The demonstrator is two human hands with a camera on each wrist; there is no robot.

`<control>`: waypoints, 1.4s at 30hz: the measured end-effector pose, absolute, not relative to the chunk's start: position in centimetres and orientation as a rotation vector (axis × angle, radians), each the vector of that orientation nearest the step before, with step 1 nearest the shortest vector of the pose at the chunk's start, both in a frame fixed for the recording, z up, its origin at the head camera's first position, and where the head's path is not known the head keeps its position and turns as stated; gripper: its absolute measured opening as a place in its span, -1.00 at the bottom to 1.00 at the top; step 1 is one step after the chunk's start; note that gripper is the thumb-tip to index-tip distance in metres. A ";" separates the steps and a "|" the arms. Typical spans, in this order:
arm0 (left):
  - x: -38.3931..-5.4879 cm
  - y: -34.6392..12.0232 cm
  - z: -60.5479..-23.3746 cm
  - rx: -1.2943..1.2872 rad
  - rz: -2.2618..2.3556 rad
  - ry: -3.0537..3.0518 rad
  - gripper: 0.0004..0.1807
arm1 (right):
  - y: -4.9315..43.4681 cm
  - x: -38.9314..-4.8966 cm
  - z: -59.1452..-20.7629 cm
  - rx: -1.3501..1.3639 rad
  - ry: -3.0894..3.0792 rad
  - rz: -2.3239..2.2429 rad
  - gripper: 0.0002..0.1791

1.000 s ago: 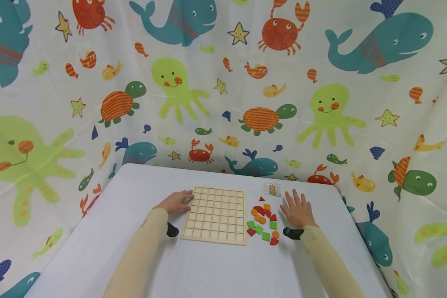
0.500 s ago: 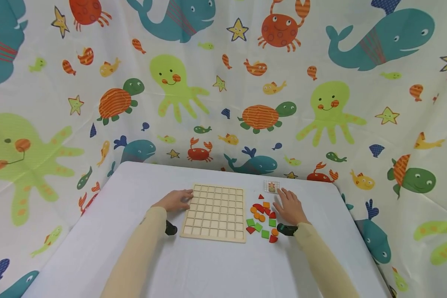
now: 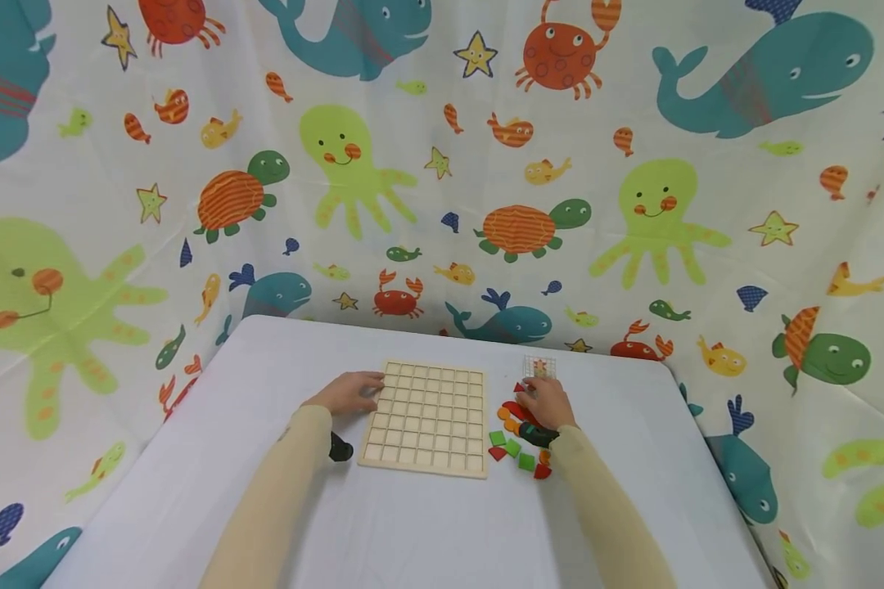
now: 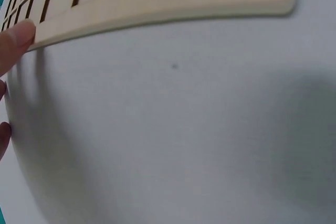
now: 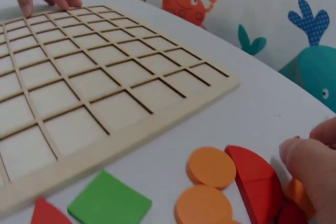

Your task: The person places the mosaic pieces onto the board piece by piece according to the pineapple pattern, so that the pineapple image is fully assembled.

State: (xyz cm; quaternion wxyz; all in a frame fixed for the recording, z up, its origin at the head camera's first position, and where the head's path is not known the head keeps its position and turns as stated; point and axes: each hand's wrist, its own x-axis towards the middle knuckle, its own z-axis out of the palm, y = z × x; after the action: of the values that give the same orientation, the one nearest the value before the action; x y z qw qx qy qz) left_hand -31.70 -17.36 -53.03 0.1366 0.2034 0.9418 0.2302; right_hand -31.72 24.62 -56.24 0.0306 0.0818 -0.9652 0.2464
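Note:
A square wooden grid board [image 3: 427,471] lies on the white table. My left hand [image 3: 348,393] rests at its left edge; in the left wrist view one fingertip [image 4: 23,32] touches the rim, while other fingertips are mostly cut off. To the right of the board, my right hand [image 3: 547,402] reaches over the loose pieces. Its thumb and finger pinch at a small red triangle [image 3: 519,387], of which the right wrist view shows only a sliver beside the thumb [image 5: 304,163]. Under and beside that hand lie a red half-round piece [image 5: 257,182] and orange discs [image 5: 211,167].
Green squares [image 3: 526,462] and red wedges [image 3: 543,471] lie nearer the person, right of the board. A small picture card [image 3: 539,366] with a printed grid sits just beyond the right hand. A curtain [image 3: 442,245] with sea animals hangs behind the table [image 3: 412,532].
My right hand has moved left from the table's right side, past the card's near edge, to the red triangle, its spread fingers drawing together. The left hand stays at the board's edge.

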 end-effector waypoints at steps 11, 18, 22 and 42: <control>-32.2 -17.4 -53.3 0.569 0.649 2.742 -0.50 | 22.7 -32.1 -55.6 0.110 -2.985 0.878 -0.63; -32.1 -17.4 -52.9 0.586 0.638 2.748 -0.50 | 22.5 -32.3 -55.6 0.118 -2.939 0.914 -0.66; -31.9 -17.4 -52.7 0.582 0.647 2.741 -0.50 | 22.5 -32.4 -55.8 0.121 -2.925 0.897 -0.67; -32.2 -17.5 -53.5 0.512 0.670 2.723 -0.50 | 20.5 -33.0 -56.2 0.199 -2.809 0.956 -0.72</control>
State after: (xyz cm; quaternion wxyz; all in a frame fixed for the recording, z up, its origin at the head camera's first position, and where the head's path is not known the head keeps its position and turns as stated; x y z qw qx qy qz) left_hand -32.15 -17.46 -53.49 0.1448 0.1777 0.9452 0.2326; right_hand -32.98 20.55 -56.17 0.0837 0.0666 -0.9412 0.3203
